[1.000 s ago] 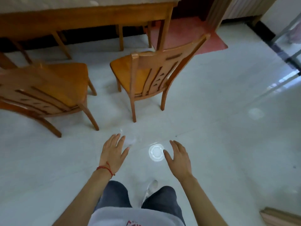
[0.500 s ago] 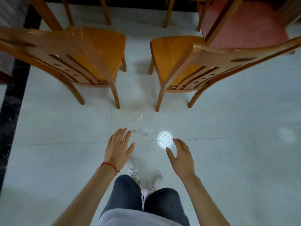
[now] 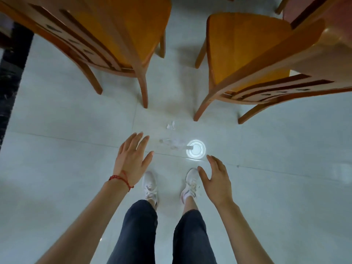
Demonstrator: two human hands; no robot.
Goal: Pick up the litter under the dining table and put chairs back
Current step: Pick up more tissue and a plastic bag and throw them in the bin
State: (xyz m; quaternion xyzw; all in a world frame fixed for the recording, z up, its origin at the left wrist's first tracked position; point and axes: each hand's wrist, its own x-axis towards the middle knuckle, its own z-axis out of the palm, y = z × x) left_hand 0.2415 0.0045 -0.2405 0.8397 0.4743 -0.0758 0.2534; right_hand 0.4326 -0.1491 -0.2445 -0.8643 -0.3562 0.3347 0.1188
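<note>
Small white scraps of litter point(image 3: 170, 125) lie on the pale tiled floor between two wooden chairs, with more faint scraps point(image 3: 172, 143) just nearer to me. The left chair point(image 3: 122, 33) and the right chair point(image 3: 253, 54) stand with their backs towards me. My left hand point(image 3: 133, 159) hovers open, palm down, a little left of the scraps. My right hand point(image 3: 215, 178) hovers open to the right, below a bright round lamp reflection point(image 3: 196, 149). Neither hand holds anything.
My two white shoes point(image 3: 150, 185) stand on the floor point(image 3: 57, 168) just behind the scraps. A dark floor strip point(image 3: 11, 73) runs along the left edge. A red mat point(image 3: 339, 8) shows at the top right.
The view has come closer to the chairs and tilted further down. The chairs now fill the top of the frame, and both my feet show. Both hands stay open.
</note>
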